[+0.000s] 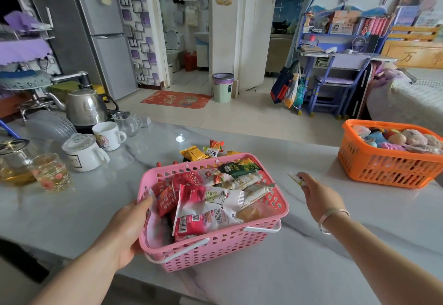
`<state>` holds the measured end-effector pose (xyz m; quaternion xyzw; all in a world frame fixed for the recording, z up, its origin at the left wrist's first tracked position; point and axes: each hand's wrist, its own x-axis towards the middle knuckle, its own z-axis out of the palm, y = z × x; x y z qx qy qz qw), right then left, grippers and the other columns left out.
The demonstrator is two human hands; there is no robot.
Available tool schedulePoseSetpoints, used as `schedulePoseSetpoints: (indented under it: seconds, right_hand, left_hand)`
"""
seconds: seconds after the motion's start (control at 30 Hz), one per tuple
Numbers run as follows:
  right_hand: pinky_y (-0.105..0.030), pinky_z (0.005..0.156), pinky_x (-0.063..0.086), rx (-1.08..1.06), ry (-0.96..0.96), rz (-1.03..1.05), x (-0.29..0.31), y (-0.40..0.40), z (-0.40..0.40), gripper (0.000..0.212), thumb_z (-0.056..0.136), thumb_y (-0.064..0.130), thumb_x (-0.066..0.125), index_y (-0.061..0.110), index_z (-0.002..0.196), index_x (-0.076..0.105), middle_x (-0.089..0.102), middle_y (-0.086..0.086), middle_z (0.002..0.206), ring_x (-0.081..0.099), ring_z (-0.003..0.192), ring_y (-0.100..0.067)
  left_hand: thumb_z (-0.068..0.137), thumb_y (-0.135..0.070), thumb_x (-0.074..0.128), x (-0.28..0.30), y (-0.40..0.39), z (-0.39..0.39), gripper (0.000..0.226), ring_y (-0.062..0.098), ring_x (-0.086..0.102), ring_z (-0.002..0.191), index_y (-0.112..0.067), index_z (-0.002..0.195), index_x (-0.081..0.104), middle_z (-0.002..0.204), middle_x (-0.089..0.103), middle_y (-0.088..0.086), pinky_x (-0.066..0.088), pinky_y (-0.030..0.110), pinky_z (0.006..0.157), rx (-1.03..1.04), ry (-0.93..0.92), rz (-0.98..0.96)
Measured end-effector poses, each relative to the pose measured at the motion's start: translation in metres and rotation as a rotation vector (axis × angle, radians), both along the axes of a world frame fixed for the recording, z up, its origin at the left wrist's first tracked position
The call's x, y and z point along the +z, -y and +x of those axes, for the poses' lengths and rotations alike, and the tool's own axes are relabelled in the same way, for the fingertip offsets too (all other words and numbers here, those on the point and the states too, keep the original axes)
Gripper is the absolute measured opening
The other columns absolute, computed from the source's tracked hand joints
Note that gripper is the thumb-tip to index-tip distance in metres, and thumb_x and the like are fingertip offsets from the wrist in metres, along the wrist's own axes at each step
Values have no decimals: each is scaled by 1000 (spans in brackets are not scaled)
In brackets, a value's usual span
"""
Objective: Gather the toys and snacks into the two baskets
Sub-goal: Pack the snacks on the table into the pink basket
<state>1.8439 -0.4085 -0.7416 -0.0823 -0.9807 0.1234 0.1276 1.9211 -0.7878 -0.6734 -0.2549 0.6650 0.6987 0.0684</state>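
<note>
Your right hand (316,193) is pinching a small flat packet (295,178) at its far edge, fingers (302,175) curled onto it; it's lying on or just off the worktop (275,268), can't tell which. Your left hand (130,227) is gripping the near-left rim of the pink basket (215,249), thumb over the rim, fingers underneath out of view.

For this step: you're wanting a firm pinch on the packet before lifting, since it's thin and sitting flat. Carry it left over the right rim of the pink basket and drop it on top of the pile. The basket is looking heaped, so aim for the lower far-right corner or it may slide off. Keep the left hand bracing so the basket isn't skating on the smooth marble.

Left to do, judging from here: a yellow packet (193,152), a small white-and-green packet (211,152) and a red-orange packet (217,144) are lying on the worktop just behind the pink basket. The orange basket (383,170), well apart to the right, is holding soft toys (402,138).

Writing: the red packets (167,199) in the pink basket are carrying white Chinese characters, brand not legible to me. One white wrapper is showing a barcode and a QR code. The dark green packet (239,167) has print too small to read. The wooden headboard (412,56) far right is showing the carved character 万.
</note>
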Motion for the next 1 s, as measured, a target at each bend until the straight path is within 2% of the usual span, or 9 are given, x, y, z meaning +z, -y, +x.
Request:
schedulePoseSetpoints:
  seconds: [0.13,0.27,0.37,0.47,0.6,0.67,0.73,0.8,1.0]
  right_hand:
    - [-35,64,48,107,-232,-55,41,23,13,38,95,17,47,28,131,51,67,-6,115,64,86,-36]
    - [-37,69,58,390,-514,-93,76,59,38,41,90,6,58,23,127,59,67,0,117,69,92,-27]
    - [-39,82,56,563,-613,-62,89,86,57,37,93,21,45,24,128,57,64,-3,123,66,103,-26]
    - [-39,92,51,666,-624,45,91,107,69,37,96,23,39,23,130,54,59,-5,130,60,115,-25]
    - [-44,101,44,616,-391,119,92,129,72,58,100,47,14,22,134,54,52,-6,138,49,127,-27]
    - [-39,114,24,613,-185,189,89,136,68,69,92,59,-1,32,143,37,36,-2,150,30,140,-23]
    - [-30,118,1,652,21,237,82,141,67,82,79,68,-16,37,149,13,13,5,158,5,146,-14]
    - [-27,117,-7,669,125,269,82,147,67,95,66,75,-25,36,149,0,0,7,159,-6,146,-11]
    - [-28,117,-9,726,140,298,84,168,63,98,69,77,-9,24,150,-5,-1,6,158,-7,145,-11]
  left_hand:
    - [100,-39,50,5,3,6,34,32,72,72,-9,108,65,81,77,16,54,36,62,3,-5,6]
    - [98,-43,52,12,7,12,36,36,72,79,-11,107,64,87,77,18,56,42,70,17,-2,0]
    - [98,-44,52,15,14,16,39,39,72,84,-10,112,62,96,75,21,56,46,76,34,6,-12]
    - [99,-44,51,16,21,19,39,39,72,85,-9,113,62,97,75,20,57,45,75,42,8,-25]
    - [99,-43,50,15,28,23,39,39,73,85,-8,112,63,94,76,19,57,48,80,39,12,-33]
    - [99,-42,51,14,31,24,38,39,73,84,-8,110,63,92,77,20,57,46,78,44,11,-23]
    - [100,-41,50,14,34,26,37,37,73,82,-8,108,63,91,76,19,57,43,75,53,14,-17]
    - [100,-41,50,13,39,28,35,36,72,81,-9,107,63,91,76,19,56,41,71,63,16,-9]
    - [98,-45,51,8,52,30,36,39,72,81,-11,104,63,91,76,19,56,50,79,108,30,-15]
